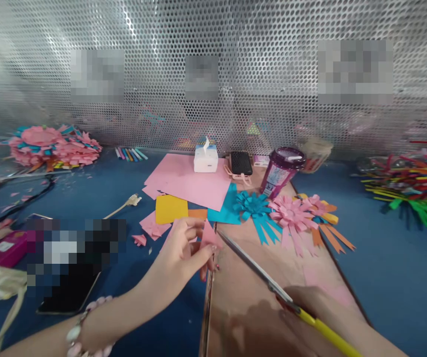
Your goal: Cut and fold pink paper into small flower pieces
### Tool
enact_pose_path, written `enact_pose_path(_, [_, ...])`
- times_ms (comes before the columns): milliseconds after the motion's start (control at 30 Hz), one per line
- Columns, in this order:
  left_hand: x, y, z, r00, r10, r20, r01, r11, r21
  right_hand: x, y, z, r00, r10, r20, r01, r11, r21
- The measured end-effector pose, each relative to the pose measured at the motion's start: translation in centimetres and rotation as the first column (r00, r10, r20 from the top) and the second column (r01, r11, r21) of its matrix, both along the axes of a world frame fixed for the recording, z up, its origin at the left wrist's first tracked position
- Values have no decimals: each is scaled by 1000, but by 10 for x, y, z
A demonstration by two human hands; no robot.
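My left hand point(186, 253), with a beaded bracelet on the wrist, pinches a small folded piece of pink paper point(208, 233) between thumb and fingers. Lower right, my right hand point(306, 302) is wrapped round long scissors point(250, 262) with yellow handles. Their blades look closed, and the tip points at the pink paper from close by. Part of my right hand is blurred and lies behind the scissors. Beyond my left hand are a yellow paper sheet point(171, 209) and pink scraps point(154, 226). A blue paper flower point(254, 204) and a pink paper flower point(291, 212) rest on the brown board point(258, 302).
Pink sheets point(184, 178) lie under a tissue pack point(205, 159). A lidded purple cup point(281, 172) stands behind the flowers. At left are a dark phone point(70, 292) and a pile of pink flowers point(55, 146); colourful strips point(410, 183) lie right. A perforated metal panel point(258, 59) closes the back.
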State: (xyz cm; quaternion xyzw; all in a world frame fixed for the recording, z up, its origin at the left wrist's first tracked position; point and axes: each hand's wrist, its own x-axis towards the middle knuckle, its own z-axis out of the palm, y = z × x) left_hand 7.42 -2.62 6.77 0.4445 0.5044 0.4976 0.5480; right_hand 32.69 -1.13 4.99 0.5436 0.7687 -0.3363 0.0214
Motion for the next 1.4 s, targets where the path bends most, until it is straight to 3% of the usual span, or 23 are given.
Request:
enact_pose_path(200, [3,-4,4,991,-16,130,20,999,-26,-2,-5,5,999,-36,0,36,999,5])
enact_pose_path(433, [6,-10,3,974,10,225,-2,999,-35,-10,-13,21,999,23,39,-24,999,28])
enact_pose_path(600, [7,-12,2,967,48,252,-38,998,-47,-16,-18,19,998,16,54,-21,996,90])
enact_pose_path(900, [9,-14,5,955,80,286,-61,995,-77,-13,-16,11,997,58,-56,-54,996,69])
enact_pose_path(1067, [9,-14,7,948,88,305,-65,994,-84,-10,-14,2,995,79,-59,-76,996,51])
enact_pose_path(1400, [10,-14,10,938,99,333,-61,991,-122,-10,-15,2,996,75,-37,-73,996,53])
